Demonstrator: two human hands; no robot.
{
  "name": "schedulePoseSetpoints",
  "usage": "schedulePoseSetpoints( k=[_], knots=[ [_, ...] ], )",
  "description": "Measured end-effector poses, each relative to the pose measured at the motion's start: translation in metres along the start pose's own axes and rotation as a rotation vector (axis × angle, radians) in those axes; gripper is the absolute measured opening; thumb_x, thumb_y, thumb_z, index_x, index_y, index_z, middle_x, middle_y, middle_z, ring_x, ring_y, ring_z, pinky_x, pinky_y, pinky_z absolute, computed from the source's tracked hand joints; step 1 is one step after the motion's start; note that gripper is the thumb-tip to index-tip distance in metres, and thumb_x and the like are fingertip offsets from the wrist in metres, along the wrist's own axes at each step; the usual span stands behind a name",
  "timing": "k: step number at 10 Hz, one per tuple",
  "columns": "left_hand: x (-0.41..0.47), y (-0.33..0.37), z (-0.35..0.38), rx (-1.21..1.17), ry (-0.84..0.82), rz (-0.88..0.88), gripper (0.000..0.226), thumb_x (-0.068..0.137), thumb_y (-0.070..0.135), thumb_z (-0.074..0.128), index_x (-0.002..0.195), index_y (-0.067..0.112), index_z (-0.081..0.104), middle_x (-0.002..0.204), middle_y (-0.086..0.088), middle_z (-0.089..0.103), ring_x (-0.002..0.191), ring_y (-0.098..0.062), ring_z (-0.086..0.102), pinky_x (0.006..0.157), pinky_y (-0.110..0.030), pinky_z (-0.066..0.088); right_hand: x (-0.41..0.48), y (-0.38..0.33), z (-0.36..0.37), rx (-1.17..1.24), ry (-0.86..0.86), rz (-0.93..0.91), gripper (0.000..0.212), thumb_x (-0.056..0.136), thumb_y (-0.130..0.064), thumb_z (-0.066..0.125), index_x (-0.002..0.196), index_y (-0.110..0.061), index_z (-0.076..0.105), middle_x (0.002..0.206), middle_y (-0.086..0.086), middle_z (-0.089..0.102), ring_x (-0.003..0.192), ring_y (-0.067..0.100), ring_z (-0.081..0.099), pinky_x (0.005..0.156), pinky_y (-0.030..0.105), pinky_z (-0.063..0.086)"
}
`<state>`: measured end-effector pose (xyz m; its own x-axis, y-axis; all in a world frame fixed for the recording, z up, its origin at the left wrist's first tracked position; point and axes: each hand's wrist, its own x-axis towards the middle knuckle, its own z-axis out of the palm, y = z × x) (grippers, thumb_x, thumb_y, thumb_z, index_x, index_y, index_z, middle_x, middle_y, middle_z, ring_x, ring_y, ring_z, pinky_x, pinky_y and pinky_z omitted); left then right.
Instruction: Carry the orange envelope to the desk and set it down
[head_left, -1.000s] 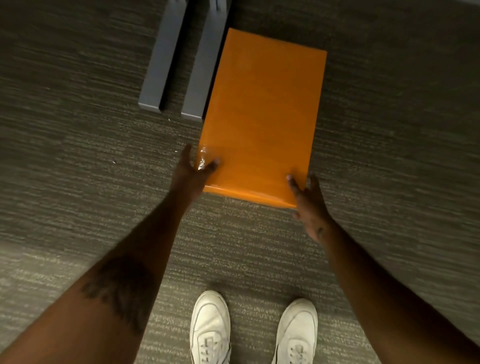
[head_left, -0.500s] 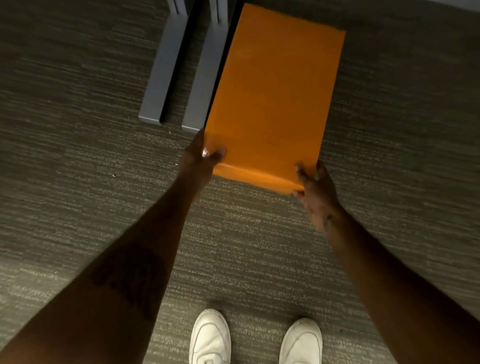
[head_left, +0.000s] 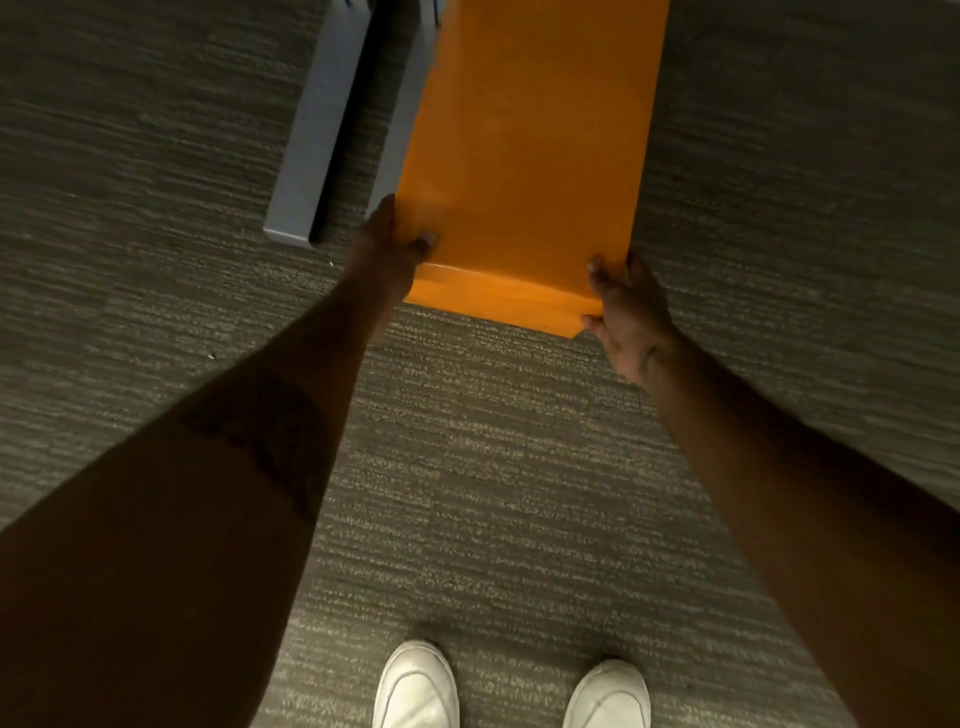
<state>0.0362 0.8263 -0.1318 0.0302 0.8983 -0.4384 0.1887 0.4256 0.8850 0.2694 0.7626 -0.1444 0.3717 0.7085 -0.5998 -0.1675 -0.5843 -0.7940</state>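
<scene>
hold: our left hand (head_left: 387, 249) and right hand (head_left: 626, 306) pinch the envelope's (head_left: 524, 156) near corners, fingers closed on it | where: raised over the carpet (head_left: 156, 286), long axis running straight ahead | desk: top not in view, only grey legs (head_left: 311, 145) just left

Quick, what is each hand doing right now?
Left hand: closed on the near left corner of the orange envelope.
Right hand: closed on the envelope's near right corner.
</scene>
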Motion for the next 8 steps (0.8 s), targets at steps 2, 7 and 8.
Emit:
schedulePoseSetpoints(
  k=[2, 7, 8],
  knots=[
    [0.004, 0.004, -0.002, 0.036, 0.004, 0.0, 0.031, 0.094, 0.006, 0.057, 0.086, 0.036, 0.054, 0.087, 0.013, 0.053, 0.076, -0.005, 0.052, 0.065, -0.024, 0.045, 0.003, 0.006, 0.009, -0.023, 0.017, -0.032, 0.037, 0.099, -0.033, 0.055, 0.135, -0.034, 0.05, 0.121, -0.015, 0.055, 0.114, 0.013, 0.05, 0.083, 0.04, 0.045],
    [-0.065, -0.019, -0.026, 0.863, 0.054, 0.078, 0.076, 0.097, 0.054, 0.046, 0.155, 0.011, 0.02, 0.161, -0.018, 0.024, 0.146, -0.036, 0.026, 0.115, -0.05, 0.032, -0.059, 0.0, -0.023, -0.835, 0.055, -0.326, 0.086, 0.095, -0.045, 0.057, 0.158, -0.024, 0.003, 0.152, 0.025, 0.036, 0.127, 0.039, 0.05, 0.085, 0.038, 0.05],
    [-0.087, -0.017, -0.031, 1.026, -0.05, 0.189, 0.077, 0.099, 0.054, 0.038, 0.157, 0.013, 0.009, 0.165, -0.017, 0.007, 0.152, -0.035, 0.007, 0.122, -0.05, 0.018, -0.083, 0.003, -0.03, -1.069, -0.035, -0.401, 0.086, 0.094, -0.05, 0.053, 0.157, -0.029, -0.001, 0.162, 0.023, 0.013, 0.144, 0.043, 0.027, 0.104, 0.056, 0.045]
  ],
)
